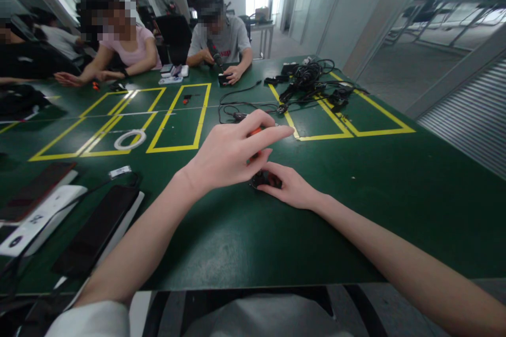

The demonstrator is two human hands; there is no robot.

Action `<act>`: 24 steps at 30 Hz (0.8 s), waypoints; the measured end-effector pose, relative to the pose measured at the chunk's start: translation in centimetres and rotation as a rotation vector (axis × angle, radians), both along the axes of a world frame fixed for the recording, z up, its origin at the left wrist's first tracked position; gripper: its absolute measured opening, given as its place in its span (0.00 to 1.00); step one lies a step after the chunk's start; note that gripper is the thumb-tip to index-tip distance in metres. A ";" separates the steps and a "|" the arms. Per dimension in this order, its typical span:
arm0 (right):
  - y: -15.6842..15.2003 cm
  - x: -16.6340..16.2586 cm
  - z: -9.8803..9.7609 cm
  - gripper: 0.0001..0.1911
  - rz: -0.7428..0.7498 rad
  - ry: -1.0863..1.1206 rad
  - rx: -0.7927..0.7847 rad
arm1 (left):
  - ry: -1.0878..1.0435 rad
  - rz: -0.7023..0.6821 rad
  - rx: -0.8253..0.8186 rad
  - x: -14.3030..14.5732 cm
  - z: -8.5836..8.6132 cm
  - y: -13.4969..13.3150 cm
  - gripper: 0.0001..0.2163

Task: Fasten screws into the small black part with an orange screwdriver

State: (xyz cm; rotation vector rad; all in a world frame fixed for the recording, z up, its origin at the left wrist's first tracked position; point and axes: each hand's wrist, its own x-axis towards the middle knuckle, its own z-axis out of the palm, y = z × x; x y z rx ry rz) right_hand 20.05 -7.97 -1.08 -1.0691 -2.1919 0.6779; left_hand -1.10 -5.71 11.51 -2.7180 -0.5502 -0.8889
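Observation:
My left hand (pixel 233 152) is raised over the table, its fingers bent around an upright orange handle (pixel 256 130), which looks like a screwdriver's. Most of that tool is hidden behind the fingers. Just below it, my right hand (pixel 292 185) rests on the table and pinches a small black part (pixel 259 179) between thumb and fingers. The left hand covers much of this part, so its exact kind cannot be made out. The tool's lower end seems to meet the black part, though the contact point is hidden.
On the green table (pixel 316 242), a black cable tangle (pixel 308 79) lies at the back right. A white tape roll (pixel 130 139) sits within yellow-taped boxes. At left are a power strip (pixel 43 221) and a black phone-like slab (pixel 98 226). Across the table, people work.

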 end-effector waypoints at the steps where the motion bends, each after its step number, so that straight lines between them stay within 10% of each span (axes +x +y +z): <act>1: 0.0 0.0 0.0 0.13 0.001 0.002 0.001 | 0.003 0.000 -0.002 0.0 0.0 0.0 0.20; 24: 0.1 0.0 0.0 0.11 0.016 0.022 0.006 | 0.046 0.009 -0.008 0.1 -0.5 0.0 0.23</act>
